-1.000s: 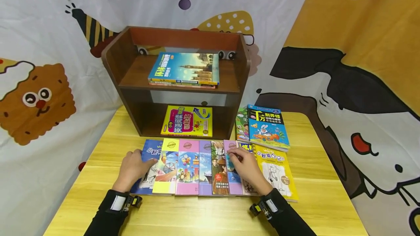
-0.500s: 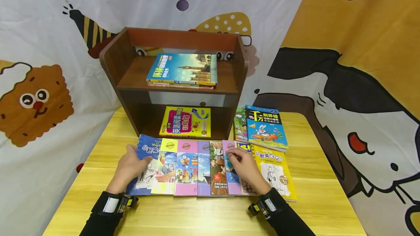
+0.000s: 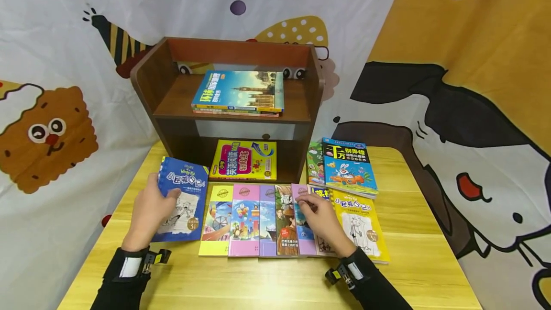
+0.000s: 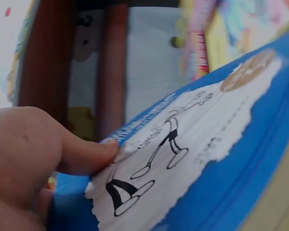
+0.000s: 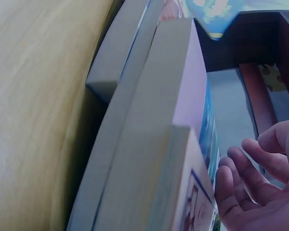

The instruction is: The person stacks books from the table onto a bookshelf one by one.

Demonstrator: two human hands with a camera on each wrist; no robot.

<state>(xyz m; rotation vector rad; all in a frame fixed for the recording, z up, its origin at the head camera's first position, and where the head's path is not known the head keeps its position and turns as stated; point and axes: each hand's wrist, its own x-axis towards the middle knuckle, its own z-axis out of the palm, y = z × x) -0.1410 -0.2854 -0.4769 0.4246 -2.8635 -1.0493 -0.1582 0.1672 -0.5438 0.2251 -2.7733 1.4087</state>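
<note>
My left hand (image 3: pixel 146 214) holds a blue paperback book (image 3: pixel 185 176) by its left side. The thumb lies on the cover, and the other fingers are hidden behind the book. In the left wrist view the blue cover (image 4: pixel 250 144) is tilted, showing a cartoon drawing. Over the row of overlapping books, my right hand (image 3: pixel 323 221) rests near a purple book (image 3: pixel 307 249). Its fingers are loosely bent; in the right wrist view this hand (image 5: pixel 255 185) has nothing between fingers and thumb. The row's left end is a yellow book (image 3: pixel 215 248), beside pink, purple and brown ones.
Behind the row stands a brown two-tier shelf (image 3: pixel 316 83). A stack topped by a blue book (image 3: pixel 245 90) lies on its upper tier, a yellow-and-pink book (image 3: pixel 267 169) below. More books, including a blue-and-black one (image 3: pixel 350 171) and a yellow one (image 3: pixel 374 224), lie at right.
The left hand has drawn the blue book leftward out of the row and raised it, uncovering more of the yellow book. The right hand stays in place.
</note>
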